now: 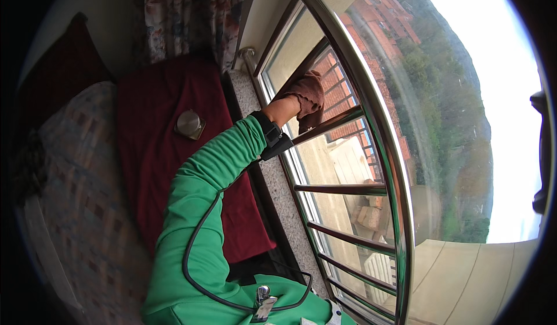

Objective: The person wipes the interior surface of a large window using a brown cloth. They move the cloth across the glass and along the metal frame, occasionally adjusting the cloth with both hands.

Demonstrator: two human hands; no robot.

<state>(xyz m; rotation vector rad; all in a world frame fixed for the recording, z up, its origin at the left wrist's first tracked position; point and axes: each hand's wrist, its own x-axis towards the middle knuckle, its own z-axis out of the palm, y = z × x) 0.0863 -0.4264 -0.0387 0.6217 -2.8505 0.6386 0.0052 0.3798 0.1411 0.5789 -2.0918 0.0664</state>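
Observation:
My left arm, in a green sleeve, reaches up to the window behind the metal railing [400, 203]. My left hand [306, 93] is mostly covered by a brown cloth [313, 88], which it holds against or close to the glass. The fingers are hidden under the cloth. A black band with a small device [270, 132] circles the wrist, just above the stone sill [278, 186]. Below the hand, a thin railing bar [331, 123] runs out to the thick top rail. My right hand is not in view.
On the left, a dark red cloth [168, 93] covers a surface bearing a round silver-topped container [190, 123]. Patterned bedding [93, 197] lies farther left, and a floral curtain [180, 17] hangs behind. A black cable [187, 255] loops along my sleeve. Rooftops and a green hillside show outside.

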